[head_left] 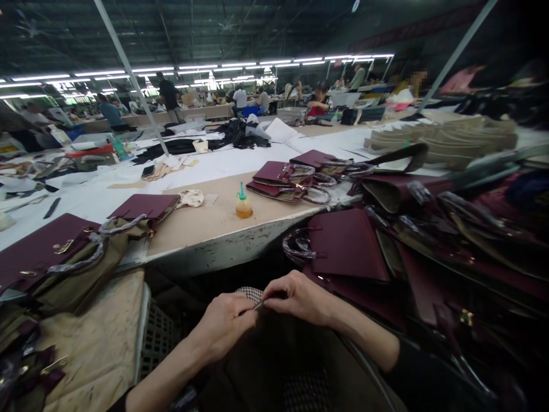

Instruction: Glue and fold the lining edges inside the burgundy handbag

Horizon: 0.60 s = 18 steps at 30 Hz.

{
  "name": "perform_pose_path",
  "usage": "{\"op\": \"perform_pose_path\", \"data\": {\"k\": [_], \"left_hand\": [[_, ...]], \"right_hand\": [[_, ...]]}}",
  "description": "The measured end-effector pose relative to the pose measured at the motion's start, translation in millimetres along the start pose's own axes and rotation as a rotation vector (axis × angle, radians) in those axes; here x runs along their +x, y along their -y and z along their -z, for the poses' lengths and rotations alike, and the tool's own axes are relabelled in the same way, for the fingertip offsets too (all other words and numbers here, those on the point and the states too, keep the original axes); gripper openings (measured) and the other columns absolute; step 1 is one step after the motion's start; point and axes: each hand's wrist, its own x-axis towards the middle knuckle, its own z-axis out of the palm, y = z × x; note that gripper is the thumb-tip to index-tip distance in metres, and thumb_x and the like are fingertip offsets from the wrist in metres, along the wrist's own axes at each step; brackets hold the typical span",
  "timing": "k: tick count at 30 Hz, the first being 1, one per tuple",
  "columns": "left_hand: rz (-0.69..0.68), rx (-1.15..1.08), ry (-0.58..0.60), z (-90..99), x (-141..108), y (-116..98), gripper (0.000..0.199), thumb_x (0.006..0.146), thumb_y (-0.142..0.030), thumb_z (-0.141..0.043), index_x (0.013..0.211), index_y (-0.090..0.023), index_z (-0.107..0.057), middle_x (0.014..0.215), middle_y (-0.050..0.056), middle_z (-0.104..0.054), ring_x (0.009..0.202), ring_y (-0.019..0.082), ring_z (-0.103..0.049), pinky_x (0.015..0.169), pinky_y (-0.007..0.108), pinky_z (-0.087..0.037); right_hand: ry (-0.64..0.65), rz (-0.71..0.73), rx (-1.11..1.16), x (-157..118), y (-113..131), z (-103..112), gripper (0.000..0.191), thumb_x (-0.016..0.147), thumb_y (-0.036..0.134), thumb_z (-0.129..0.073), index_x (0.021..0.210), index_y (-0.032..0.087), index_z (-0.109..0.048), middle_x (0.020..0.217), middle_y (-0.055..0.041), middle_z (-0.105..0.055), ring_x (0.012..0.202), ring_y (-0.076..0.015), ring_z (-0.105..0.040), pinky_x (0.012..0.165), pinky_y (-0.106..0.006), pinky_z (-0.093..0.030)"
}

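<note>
Both hands meet low in the middle of the head view, over a dark olive fabric piece (266, 349) that covers the lap. My left hand (227, 323) pinches a thin edge or strip (258, 305) between thumb and fingers. From the right, my right hand (295, 297) holds the same thin piece with thumb and forefinger, its fingertips close to those of the left. Just behind the fingers shows a checkered cloth (251, 293). Whether the strip belongs to the olive fabric cannot be made out.
Maroon bags (349, 243) are piled at the right, and more maroon bags (51, 246) lie at the left. A bottle with a green spout (244, 206) stands on the table (197, 229). A plastic crate (158, 337) is left of my hands. People work farther back.
</note>
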Motion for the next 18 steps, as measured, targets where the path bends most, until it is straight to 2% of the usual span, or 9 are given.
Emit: {"op": "perform_pose_path", "data": {"k": [2,6,8,10,13,15,18], "left_hand": [[0.057,-0.068,0.019,0.3,-6.2,2.2,0.029,0.088,-0.026,-0.048,0.063,-0.017,-0.059,0.075,-0.003,-0.055,0.069,0.012,-0.051,0.062,0.026,-0.033],[0.184,-0.154,0.063,10.0,-35.8,8.8,0.028,0.086,-0.025,-0.046,0.066,-0.018,-0.063,0.078,-0.002,-0.052,0.072,0.013,-0.052,0.062,0.025,-0.033],[0.211,-0.146,0.093,17.0,-46.9,7.0,0.024,0.085,-0.025,-0.048,0.071,-0.019,-0.067,0.082,-0.002,-0.055,0.077,0.014,-0.054,0.065,0.025,-0.035],[0.197,-0.102,0.118,21.9,-47.1,0.4,0.022,0.085,-0.024,-0.049,0.08,-0.021,-0.071,0.086,-0.002,-0.059,0.081,0.015,-0.056,0.068,0.025,-0.036],[0.117,-0.039,0.09,19.6,-24.1,-12.8,0.018,0.085,-0.028,-0.054,0.089,-0.023,-0.07,0.087,-0.002,-0.064,0.082,0.016,-0.057,0.069,0.026,-0.036],[0.078,-0.039,0.028,11.6,-0.2,-19.2,0.015,0.08,-0.032,-0.062,0.089,-0.021,-0.067,0.084,-0.003,-0.065,0.079,0.016,-0.056,0.067,0.027,-0.035],[0.065,-0.091,-0.015,-3.4,30.4,-22.4,0.021,0.071,-0.032,-0.072,0.084,-0.019,-0.063,0.076,-0.005,-0.062,0.072,0.014,-0.053,0.063,0.026,-0.033]], "right_hand": [[-0.008,0.009,0.009,-3.7,-1.9,0.9,0.014,0.087,0.023,-0.063,0.094,0.023,-0.075,0.083,0.0043,-0.072,0.074,-0.0122,-0.065,0.066,-0.02,-0.041],[-0.01,0.025,0.024,-7.1,-1.2,2.6,0.012,0.087,0.024,-0.064,0.092,0.023,-0.076,0.081,0.0041,-0.072,0.077,-0.0128,-0.065,0.067,-0.019,-0.042],[-0.005,0.034,0.014,-6.6,1.0,3.1,0.012,0.086,0.023,-0.065,0.091,0.022,-0.076,0.08,0.0036,-0.071,0.075,-0.0133,-0.065,0.066,-0.02,-0.042],[-0.01,0.038,-0.001,-5.1,3.5,3.1,0.011,0.085,0.022,-0.066,0.09,0.022,-0.075,0.079,0.003,-0.071,0.075,-0.0137,-0.065,0.067,-0.02,-0.042],[-0.031,0.009,0.026,-2.7,6.0,2.4,0.008,0.081,0.022,-0.069,0.088,0.021,-0.072,0.079,0.0037,-0.07,0.073,-0.0126,-0.063,0.064,-0.02,-0.041],[-0.072,-0.031,0.061,-2.8,5.5,2.6,0.014,0.075,0.02,-0.073,0.088,0.02,-0.068,0.077,0.0049,-0.068,0.07,-0.0118,-0.061,0.059,-0.02,-0.038],[-0.121,-0.099,0.148,-8.2,1.0,7.0,0.021,0.072,0.018,-0.075,0.087,0.019,-0.061,0.074,0.0057,-0.066,0.067,-0.0112,-0.057,0.055,-0.02,-0.036]]}}
